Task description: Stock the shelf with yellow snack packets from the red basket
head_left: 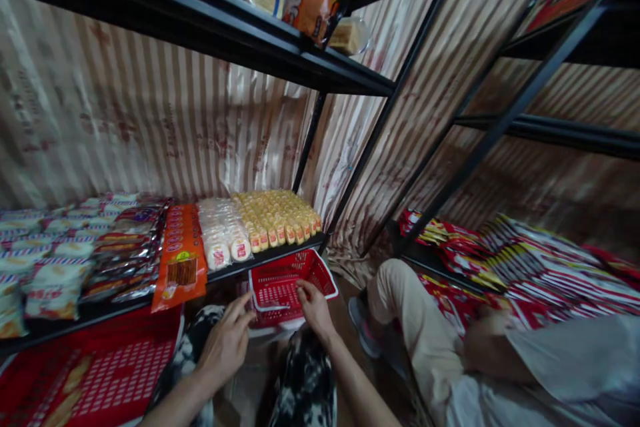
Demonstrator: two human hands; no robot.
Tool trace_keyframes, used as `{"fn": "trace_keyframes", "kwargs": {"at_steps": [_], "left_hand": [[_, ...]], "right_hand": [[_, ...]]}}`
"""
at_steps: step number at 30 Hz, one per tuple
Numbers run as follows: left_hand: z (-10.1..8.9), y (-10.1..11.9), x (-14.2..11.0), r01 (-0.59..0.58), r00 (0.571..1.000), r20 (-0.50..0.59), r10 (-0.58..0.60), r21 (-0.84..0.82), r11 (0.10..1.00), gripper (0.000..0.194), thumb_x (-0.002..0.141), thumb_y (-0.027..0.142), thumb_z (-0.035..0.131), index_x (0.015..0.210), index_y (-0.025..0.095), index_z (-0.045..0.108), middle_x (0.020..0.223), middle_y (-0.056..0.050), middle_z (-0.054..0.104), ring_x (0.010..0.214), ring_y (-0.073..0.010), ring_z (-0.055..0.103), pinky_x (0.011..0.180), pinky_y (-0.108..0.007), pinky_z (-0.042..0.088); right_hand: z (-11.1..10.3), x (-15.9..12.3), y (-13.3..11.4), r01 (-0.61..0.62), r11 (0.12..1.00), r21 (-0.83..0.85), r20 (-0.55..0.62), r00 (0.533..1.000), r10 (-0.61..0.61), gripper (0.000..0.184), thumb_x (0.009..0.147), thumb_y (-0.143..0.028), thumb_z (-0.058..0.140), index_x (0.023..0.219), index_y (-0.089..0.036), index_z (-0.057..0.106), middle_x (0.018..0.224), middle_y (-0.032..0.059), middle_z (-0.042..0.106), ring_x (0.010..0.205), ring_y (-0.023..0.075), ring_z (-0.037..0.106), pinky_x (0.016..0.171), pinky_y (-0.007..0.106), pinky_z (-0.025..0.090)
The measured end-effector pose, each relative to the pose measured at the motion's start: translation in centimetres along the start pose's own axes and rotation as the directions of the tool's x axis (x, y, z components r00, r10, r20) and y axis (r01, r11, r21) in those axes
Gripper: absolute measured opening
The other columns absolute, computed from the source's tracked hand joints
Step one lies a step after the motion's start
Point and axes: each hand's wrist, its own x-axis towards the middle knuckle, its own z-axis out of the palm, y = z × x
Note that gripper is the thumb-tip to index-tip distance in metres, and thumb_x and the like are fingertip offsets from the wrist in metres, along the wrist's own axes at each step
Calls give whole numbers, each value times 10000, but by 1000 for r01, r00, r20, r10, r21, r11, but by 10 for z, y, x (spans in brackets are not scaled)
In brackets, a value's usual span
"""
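Note:
A small red plastic basket (293, 278) with a pale rim sits on the floor in front of my knees, below the shelf edge. My left hand (227, 337) is at the basket's near left side, palm down, with its fingers stretched forward and a little apart. I cannot tell whether its fingertips touch the rim. My right hand (315, 307) is over the basket's right part, its thumb and fingers drawn together in a pinch. Whatever it may hold is too small to make out. Inside the basket I see only red slotted walls and floor.
The low shelf bears yellow packaged snacks (277, 210), white round packs (220, 230), an orange bag (181, 260) and bread packs (60, 280). A larger red basket (130, 367) stands lower left. A person (415, 327) sits at right beside red-and-white packets (540, 267).

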Motion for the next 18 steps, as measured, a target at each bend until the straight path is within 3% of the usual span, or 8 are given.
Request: {"fn": "trace_keyframes", "kwargs": {"at_steps": [6, 12, 18], "left_hand": [[-15, -27, 4, -67, 997, -27, 72, 151, 986, 359, 754, 47, 359, 932, 191, 635, 1214, -84, 605, 1086, -188, 587, 853, -326, 554], [3, -55, -12, -97, 995, 19, 95, 311, 946, 355, 739, 78, 403, 982, 211, 626, 1193, -67, 627, 1020, -176, 631, 781, -275, 577], [12, -59, -14, -107, 994, 51, 96, 307, 946, 363, 733, 106, 439, 1038, 215, 603, 1205, -62, 624, 1037, -163, 624, 818, -225, 551]], "right_hand": [[9, 37, 24, -130, 990, -47, -65, 990, 127, 307, 732, -283, 470, 896, -166, 702, 856, 88, 719, 777, 231, 679, 739, 363, 541], [25, 90, 56, -138, 990, -26, -117, 984, 134, 361, 733, -264, 461, 995, -157, 686, 989, 92, 699, 945, 225, 646, 880, 366, 488], [46, 156, 85, -149, 987, -65, -173, 975, 136, 456, 717, -210, 440, 1122, -116, 628, 932, 93, 694, 888, 216, 639, 842, 349, 497]]}}
